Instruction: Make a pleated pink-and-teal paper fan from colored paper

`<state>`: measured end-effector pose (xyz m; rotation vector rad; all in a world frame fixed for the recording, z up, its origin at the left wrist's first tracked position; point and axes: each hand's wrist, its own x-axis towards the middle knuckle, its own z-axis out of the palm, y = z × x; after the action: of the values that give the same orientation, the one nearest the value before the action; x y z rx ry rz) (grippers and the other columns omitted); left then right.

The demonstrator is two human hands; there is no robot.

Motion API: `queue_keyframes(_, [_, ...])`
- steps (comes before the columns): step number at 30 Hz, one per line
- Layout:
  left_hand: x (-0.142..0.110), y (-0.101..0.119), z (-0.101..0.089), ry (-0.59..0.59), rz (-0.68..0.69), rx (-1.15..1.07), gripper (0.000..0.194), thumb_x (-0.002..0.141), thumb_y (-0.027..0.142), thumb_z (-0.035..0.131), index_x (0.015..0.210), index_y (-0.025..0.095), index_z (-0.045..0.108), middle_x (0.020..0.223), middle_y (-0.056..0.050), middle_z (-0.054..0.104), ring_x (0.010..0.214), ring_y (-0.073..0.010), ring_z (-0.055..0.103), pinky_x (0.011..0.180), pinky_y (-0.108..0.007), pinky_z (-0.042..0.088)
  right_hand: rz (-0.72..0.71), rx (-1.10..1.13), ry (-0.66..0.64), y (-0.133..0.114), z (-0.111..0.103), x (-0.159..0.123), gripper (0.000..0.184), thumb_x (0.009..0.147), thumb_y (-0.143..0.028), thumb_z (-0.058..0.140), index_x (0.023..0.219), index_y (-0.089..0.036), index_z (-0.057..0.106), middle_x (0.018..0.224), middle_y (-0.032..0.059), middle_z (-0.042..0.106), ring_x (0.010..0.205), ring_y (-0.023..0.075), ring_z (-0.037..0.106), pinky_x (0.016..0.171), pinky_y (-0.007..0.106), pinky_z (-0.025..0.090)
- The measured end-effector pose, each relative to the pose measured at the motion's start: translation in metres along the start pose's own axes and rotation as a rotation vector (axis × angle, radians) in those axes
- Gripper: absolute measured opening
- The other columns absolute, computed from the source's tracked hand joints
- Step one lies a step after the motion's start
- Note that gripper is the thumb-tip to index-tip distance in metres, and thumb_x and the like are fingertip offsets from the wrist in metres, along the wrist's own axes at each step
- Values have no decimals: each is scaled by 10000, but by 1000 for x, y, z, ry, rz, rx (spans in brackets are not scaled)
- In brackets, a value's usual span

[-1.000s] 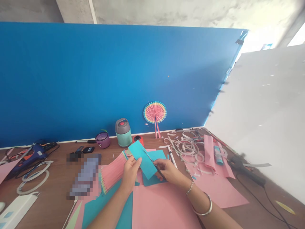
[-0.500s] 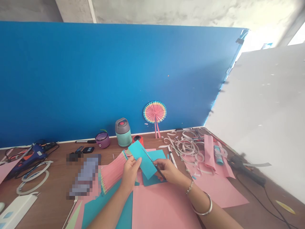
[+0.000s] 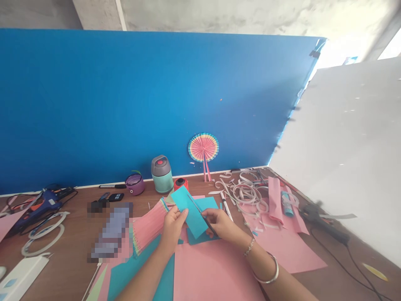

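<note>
Between thumb and fingers, my left hand (image 3: 173, 228) pinches a turquoise paper piece (image 3: 191, 213) by its left edge, tilted above the table. My right hand (image 3: 219, 223) grips scissors (image 3: 194, 202), whose blades lie along the paper's upper right edge. Whether the blades are parted I cannot make out. Behind the held piece lies another turquoise paper (image 3: 208, 204). Left of my left hand rests a pleated pink paper strip (image 3: 148, 228) with coloured edges. A large pink sheet (image 3: 213, 271) and a turquoise sheet (image 3: 133, 271) lie under my forearms.
A round pleated paper fan (image 3: 203, 148) leans on the blue partition (image 3: 140, 92). Along the back stand a turquoise food jar (image 3: 162, 177) and a purple pot (image 3: 134, 184). At right are curled white strips (image 3: 246, 194), pink paper and a black glue gun (image 3: 326, 223); a blue glue gun (image 3: 46, 202) lies left.
My left hand and the turquoise paper have shifted slightly right and down toward the scissors. My right hand has hardly moved.
</note>
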<state>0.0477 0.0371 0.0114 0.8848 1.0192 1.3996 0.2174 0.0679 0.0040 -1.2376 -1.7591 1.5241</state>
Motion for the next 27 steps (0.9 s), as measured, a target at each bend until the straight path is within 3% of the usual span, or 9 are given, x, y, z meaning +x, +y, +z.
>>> queue_keyframes(12, [-1, 0, 1, -11, -8, -2, 335, 641, 432, 749, 781, 179, 579, 493, 71, 522, 450, -107, 504, 463, -220, 414, -34, -2, 1, 9, 1, 2, 231, 627, -137, 514, 826, -175, 626, 513, -53, 549, 432, 81, 488, 398, 164, 324])
queue_keyframes(21, [-1, 2, 1, 7, 3, 3, 341, 626, 441, 758, 776, 180, 596, 474, 80, 512, 428, -91, 471, 438, -197, 366, -14, 1, 1, 6, 0, 2, 214, 622, -138, 521, 808, -182, 615, 487, -65, 539, 423, 90, 503, 386, 169, 317])
queue_keyframes(27, [-3, 2, 3, -53, -37, 6, 317, 660, 442, 730, 741, 182, 568, 531, 43, 584, 464, -119, 533, 470, -224, 422, -35, -4, 8, 5, 1, 2, 213, 629, -144, 545, 828, -178, 614, 487, -57, 555, 414, 88, 496, 387, 170, 312])
